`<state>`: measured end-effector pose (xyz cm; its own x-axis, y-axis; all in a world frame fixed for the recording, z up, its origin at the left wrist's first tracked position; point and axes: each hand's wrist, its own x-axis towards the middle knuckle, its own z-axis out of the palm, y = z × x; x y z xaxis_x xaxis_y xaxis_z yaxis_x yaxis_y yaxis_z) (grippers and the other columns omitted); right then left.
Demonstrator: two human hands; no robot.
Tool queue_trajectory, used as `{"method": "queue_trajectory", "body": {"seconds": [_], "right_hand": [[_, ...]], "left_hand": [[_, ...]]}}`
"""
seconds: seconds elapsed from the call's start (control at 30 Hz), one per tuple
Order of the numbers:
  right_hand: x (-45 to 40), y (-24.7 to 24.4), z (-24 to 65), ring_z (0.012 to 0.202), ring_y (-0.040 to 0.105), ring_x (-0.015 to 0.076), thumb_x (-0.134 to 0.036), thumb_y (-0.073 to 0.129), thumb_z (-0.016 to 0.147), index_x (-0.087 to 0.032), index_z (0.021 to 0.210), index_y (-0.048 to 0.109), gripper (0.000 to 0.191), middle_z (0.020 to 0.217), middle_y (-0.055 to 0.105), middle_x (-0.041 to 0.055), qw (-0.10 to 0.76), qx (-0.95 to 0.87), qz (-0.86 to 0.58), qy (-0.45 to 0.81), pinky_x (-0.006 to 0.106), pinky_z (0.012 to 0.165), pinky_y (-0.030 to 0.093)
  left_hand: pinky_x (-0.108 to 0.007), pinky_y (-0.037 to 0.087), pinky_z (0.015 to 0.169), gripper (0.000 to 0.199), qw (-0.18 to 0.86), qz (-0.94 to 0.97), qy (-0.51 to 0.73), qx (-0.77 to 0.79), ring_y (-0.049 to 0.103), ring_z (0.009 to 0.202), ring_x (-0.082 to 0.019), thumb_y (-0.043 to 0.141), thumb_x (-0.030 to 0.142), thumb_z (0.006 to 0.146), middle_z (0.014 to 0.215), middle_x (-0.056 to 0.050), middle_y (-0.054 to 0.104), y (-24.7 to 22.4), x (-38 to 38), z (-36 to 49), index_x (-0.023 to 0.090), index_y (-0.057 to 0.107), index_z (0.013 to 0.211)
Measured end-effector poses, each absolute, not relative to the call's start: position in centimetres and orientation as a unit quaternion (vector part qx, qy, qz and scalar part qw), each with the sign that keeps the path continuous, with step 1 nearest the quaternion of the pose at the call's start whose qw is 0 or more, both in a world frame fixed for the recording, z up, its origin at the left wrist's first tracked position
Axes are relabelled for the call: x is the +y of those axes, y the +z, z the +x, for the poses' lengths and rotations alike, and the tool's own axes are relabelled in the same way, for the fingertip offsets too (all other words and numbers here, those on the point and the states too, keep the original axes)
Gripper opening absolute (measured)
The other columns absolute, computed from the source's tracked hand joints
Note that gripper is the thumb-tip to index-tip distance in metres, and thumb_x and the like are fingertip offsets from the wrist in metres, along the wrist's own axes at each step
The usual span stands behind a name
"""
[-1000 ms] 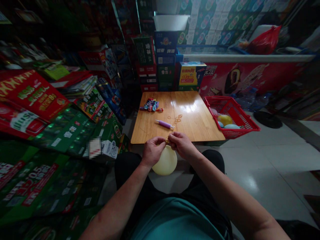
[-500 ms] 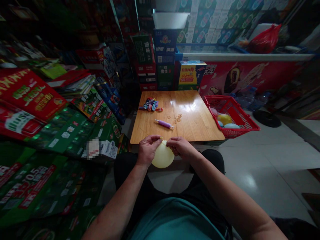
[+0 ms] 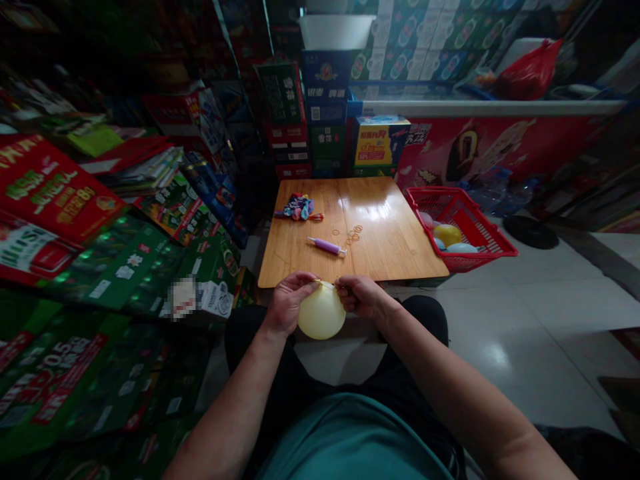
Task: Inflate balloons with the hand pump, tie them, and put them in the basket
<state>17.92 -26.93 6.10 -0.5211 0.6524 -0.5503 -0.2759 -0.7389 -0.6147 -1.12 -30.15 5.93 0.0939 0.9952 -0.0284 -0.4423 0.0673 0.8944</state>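
Parted since half a second ago — left hand (image 3: 287,303) and right hand (image 3: 361,295), fingers pinched shut on inflated balloon (image 3: 321,312) neck at lower centre; knotting in hand — next calls for looping.

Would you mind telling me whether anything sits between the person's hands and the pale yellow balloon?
Nothing visible does. The left hand and the right hand both hold the inflated pale yellow balloon at its neck, just in front of the near edge of the wooden table. The purple pump lies apart on the table.
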Motion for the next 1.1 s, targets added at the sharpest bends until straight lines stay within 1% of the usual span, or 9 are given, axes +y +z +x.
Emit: {"method": "queue_trajectory", "body": {"seconds": [0.1, 0.27, 0.57, 0.63, 0.73, 0.8, 0.87, 0.97, 1.1], "right_hand": [[-26.9, 5.8, 17.5, 0.043, 0.022, 0.0048, -0.020, 0.062, 0.073, -0.017, 0.067, 0.048, 0.015, 0.052, 0.037, -0.0077, 0.282, -0.231, -0.398, 0.842, 0.021, 0.042, 0.012], [-27.0, 5.5, 16.4, 0.049, 0.034, 0.0057, -0.025, 0.074, 0.071, -0.015, 0.074, 0.057, 0.019, 0.058, 0.046, -0.0058, 0.340, -0.268, -0.383, 0.816, 0.021, 0.046, 0.022], [-26.8, 4.9, 15.7, 0.048, 0.030, 0.0066, -0.034, 0.079, 0.070, -0.017, 0.067, 0.054, 0.029, 0.053, 0.038, -0.0082, 0.353, -0.312, -0.411, 0.780, 0.024, 0.047, 0.018], [-27.0, 5.2, 15.3, 0.049, 0.030, 0.0066, -0.035, 0.079, 0.070, -0.017, 0.067, 0.057, 0.029, 0.054, 0.041, -0.0073, 0.363, -0.345, -0.409, 0.763, 0.025, 0.048, 0.018], [-27.3, 5.8, 14.6, 0.052, 0.034, 0.0073, -0.038, 0.077, 0.074, -0.015, 0.071, 0.065, 0.026, 0.058, 0.049, -0.0039, 0.381, -0.434, -0.393, 0.716, 0.026, 0.050, 0.021], [-27.5, 6.2, 14.2, 0.054, 0.037, 0.0081, -0.039, 0.074, 0.077, -0.014, 0.075, 0.070, 0.025, 0.061, 0.053, -0.0021, 0.380, -0.488, -0.383, 0.686, 0.026, 0.052, 0.023], [-27.7, 6.3, 14.1, 0.055, 0.038, 0.0085, -0.038, 0.073, 0.079, -0.014, 0.075, 0.070, 0.024, 0.061, 0.054, -0.0017, 0.379, -0.512, -0.378, 0.671, 0.025, 0.053, 0.024], [-27.8, 6.1, 14.3, 0.053, 0.035, 0.0080, -0.037, 0.073, 0.080, -0.015, 0.069, 0.064, 0.026, 0.059, 0.049, -0.0030, 0.397, -0.476, -0.373, 0.691, 0.025, 0.051, 0.022], [-28.0, 5.8, 14.9, 0.048, 0.028, 0.0075, -0.036, 0.073, 0.079, -0.017, 0.071, 0.059, 0.024, 0.055, 0.041, -0.0055, 0.401, -0.379, -0.342, 0.761, 0.025, 0.047, 0.017]], "left_hand": [[-0.031, 0.050, 0.087, 0.014, 0.606, 0.483, 0.492, 0.398, 0.067, 0.098, -0.020, 0.077, 0.027, 0.079, 0.107, -0.006, 0.072, 6.2, -29.9, -1.1, 0.018, 0.072, 0.089], [-0.029, 0.049, 0.080, 0.016, 0.452, 0.596, 0.436, 0.501, 0.065, 0.086, -0.019, 0.071, 0.034, 0.084, 0.089, -0.004, 0.072, 6.1, -29.3, -1.0, 0.019, 0.072, 0.089], [-0.027, 0.048, 0.076, 0.007, 0.347, 0.653, 0.419, 0.527, 0.067, 0.081, -0.017, 0.065, 0.026, 0.085, 0.087, -0.002, 0.071, 5.8, -30.1, -0.3, 0.021, 0.068, 0.089], [-0.027, 0.047, 0.071, 0.013, 0.324, 0.642, 0.416, 0.556, 0.065, 0.075, -0.016, 0.067, 0.023, 0.081, 0.083, -0.001, 0.069, 5.7, -30.0, -0.4, 0.021, 0.064, 0.094], [-0.027, 0.046, 0.067, 0.028, 0.323, 0.630, 0.390, 0.589, 0.067, 0.075, -0.018, 0.070, 0.021, 0.077, 0.085, -0.002, 0.071, 5.5, -29.7, -0.6, 0.021, 0.063, 0.104], [-0.028, 0.047, 0.069, 0.026, 0.350, 0.648, 0.360, 0.572, 0.069, 0.081, -0.020, 0.067, 0.019, 0.079, 0.088, -0.003, 0.074, 5.3, -29.4, -0.9, 0.021, 0.068, 0.104], [-0.028, 0.047, 0.071, 0.016, 0.377, 0.662, 0.341, 0.550, 0.069, 0.083, -0.021, 0.064, 0.021, 0.082, 0.087, -0.003, 0.075, 5.1, -29.2, -1.1, 0.022, 0.073, 0.095], [-0.028, 0.048, 0.068, 0.010, 0.409, 0.632, 0.363, 0.550, 0.069, 0.078, -0.021, 0.067, 0.028, 0.082, 0.081, -0.004, 0.074, 4.6, -28.9, -1.5, 0.020, 0.073, 0.085], [-0.026, 0.047, 0.062, 0.023, 0.459, 0.569, 0.416, 0.541, 0.066, 0.070, -0.018, 0.077, 0.038, 0.076, 0.077, -0.004, 0.071, 3.9, -28.6, -1.9, 0.018, 0.067, 0.083]]}}
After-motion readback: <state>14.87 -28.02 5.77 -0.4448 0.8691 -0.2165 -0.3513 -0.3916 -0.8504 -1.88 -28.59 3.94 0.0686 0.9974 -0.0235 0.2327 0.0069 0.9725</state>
